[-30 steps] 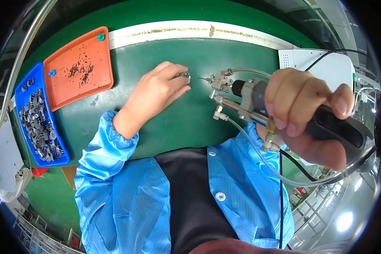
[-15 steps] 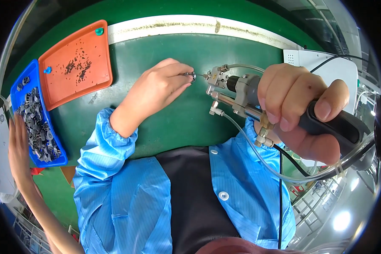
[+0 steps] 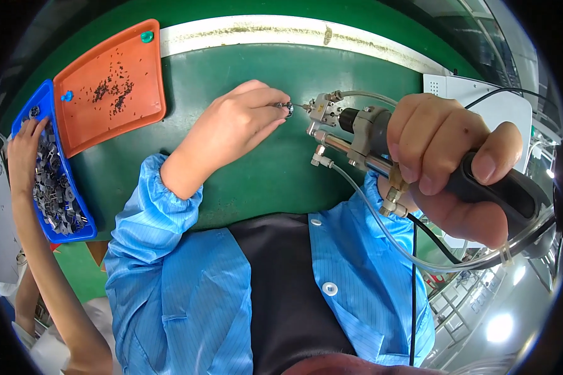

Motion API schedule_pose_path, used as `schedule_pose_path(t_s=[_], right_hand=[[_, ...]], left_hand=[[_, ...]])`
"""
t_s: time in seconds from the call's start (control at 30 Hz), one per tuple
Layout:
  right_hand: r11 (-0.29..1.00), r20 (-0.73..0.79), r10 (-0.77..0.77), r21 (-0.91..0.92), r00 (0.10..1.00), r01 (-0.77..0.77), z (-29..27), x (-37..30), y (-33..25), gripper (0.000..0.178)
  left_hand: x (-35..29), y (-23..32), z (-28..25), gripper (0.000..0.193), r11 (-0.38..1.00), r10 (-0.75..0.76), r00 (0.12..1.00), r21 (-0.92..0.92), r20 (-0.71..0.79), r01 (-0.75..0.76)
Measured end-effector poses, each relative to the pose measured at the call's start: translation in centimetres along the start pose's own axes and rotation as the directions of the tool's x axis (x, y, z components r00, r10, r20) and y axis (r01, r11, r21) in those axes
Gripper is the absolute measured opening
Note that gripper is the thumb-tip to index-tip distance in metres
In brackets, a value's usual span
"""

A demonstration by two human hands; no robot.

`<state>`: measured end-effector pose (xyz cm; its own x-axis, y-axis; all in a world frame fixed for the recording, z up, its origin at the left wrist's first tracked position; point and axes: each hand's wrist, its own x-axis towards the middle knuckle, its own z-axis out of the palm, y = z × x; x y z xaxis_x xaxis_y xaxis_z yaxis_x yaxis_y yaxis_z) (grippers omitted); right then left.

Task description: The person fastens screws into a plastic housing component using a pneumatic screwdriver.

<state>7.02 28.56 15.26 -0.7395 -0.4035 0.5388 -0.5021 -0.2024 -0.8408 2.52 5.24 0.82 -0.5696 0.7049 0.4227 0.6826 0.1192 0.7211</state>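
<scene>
Within right hand [image 3: 447, 150], smooth black-handled tool [image 3: 361, 134], metal-tubed.

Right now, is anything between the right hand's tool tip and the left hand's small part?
Nothing visible: the tool's thin tip points at the small metallic part in the left hand; whether they touch is too fine to tell. The co-worker's hand is away, at the blue tray.
</scene>
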Motion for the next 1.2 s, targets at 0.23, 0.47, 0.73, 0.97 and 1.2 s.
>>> schedule_pose_path(t_s=[0.23, 0.47, 0.73, 0.97, 1.2], right_hand=[[0.999, -0.004, 0.034, -0.009, 0.999, -0.034, 0.2, 0.0, -0.4, 0.051], [0.999, 0.005, 0.039, -0.009, 0.999, -0.039, 0.2, 0.1, -0.5, 0.050], [0.999, 0.022, 0.041, -0.020, 0.999, -0.041, 0.3, 0.3, -0.3, 0.049], [0.987, 0.062, 0.133, 0.082, 0.989, -0.138, -0.1, 2.1, 0.9, 0.046], [0.999, -0.003, 0.032, 0.020, 0.999, -0.032, -0.1, 1.7, 1.3, 0.041]], left_hand=[[-0.1, -0.1, 0.0, 0.011, 1.000, -0.002, 1.000, -0.006, 0.007, 0.003], [0.0, 0.0, 0.0, 0.010, 1.000, 0.007, 1.000, 0.001, 0.000, -0.007], [0.0, -0.1, 0.2, 0.010, 1.000, 0.015, 1.000, -0.003, -0.006, -0.015], [-0.1, -0.3, 0.1, 0.011, 1.000, 0.014, 1.000, -0.005, -0.001, -0.014], [0.1, -0.2, 0.0, 0.010, 1.000, 0.026, 1.000, -0.008, 0.015, -0.026]])
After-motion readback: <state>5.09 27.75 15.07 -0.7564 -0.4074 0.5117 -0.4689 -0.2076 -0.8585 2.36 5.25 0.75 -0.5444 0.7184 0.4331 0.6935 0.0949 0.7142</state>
